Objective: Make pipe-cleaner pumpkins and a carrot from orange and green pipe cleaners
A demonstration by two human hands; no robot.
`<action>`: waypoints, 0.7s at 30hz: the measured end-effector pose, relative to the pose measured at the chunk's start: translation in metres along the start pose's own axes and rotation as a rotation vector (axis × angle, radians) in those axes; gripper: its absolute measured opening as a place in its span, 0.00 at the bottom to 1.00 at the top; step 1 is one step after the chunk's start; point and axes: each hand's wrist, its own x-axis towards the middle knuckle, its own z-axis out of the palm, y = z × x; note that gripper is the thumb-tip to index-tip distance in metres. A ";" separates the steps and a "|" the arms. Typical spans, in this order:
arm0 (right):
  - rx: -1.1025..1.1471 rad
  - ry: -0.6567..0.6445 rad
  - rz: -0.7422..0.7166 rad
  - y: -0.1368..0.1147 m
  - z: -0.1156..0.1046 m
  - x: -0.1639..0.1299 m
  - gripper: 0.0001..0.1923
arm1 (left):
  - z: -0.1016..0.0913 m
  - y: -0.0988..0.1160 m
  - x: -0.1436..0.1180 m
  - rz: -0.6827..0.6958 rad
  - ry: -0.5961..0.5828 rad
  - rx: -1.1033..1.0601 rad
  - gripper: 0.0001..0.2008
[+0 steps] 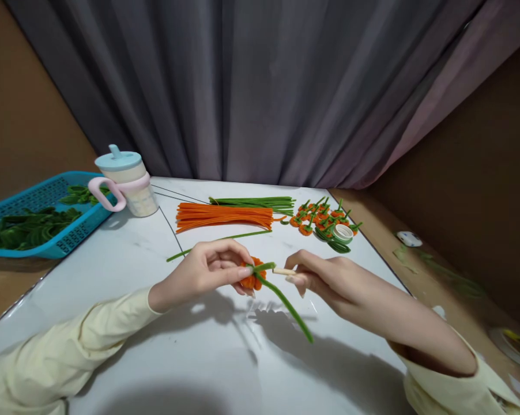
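Observation:
My left hand (219,268) pinches a small orange pumpkin (256,281) made of fuzzy pipe cleaner, held above the white table. Two green pipe-cleaner ends stick out of its top: a short one pointing right and a long green one (290,311) hanging down to the right. In my right hand (316,274) is a thin pale wooden stick (283,271), gripped between thumb and fingers. The stick's tip meets or nearly meets the short green end; I cannot tell whether they touch.
Orange pipe cleaners (225,217) and green pipe cleaners (255,202) lie behind my hands. Several finished pumpkins (323,213) and a white tape roll (343,233) are at right. A lidded cup (139,193) stands beside a blue basket (65,242) of green pieces at left.

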 end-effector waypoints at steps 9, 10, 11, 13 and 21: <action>0.080 0.022 0.062 0.000 0.003 0.004 0.09 | 0.002 -0.019 0.000 0.370 0.174 0.527 0.03; 0.178 0.039 0.086 0.001 0.003 0.006 0.09 | 0.002 -0.023 0.000 0.488 0.221 0.665 0.03; 0.294 0.042 0.115 0.003 0.005 0.009 0.10 | 0.001 -0.027 0.001 0.587 0.264 0.787 0.05; 0.559 0.002 0.178 0.006 0.010 0.016 0.13 | -0.001 -0.034 0.002 0.754 0.355 0.950 0.07; 1.348 -0.086 0.202 0.000 0.046 0.041 0.15 | -0.008 -0.046 0.008 1.026 0.508 1.128 0.09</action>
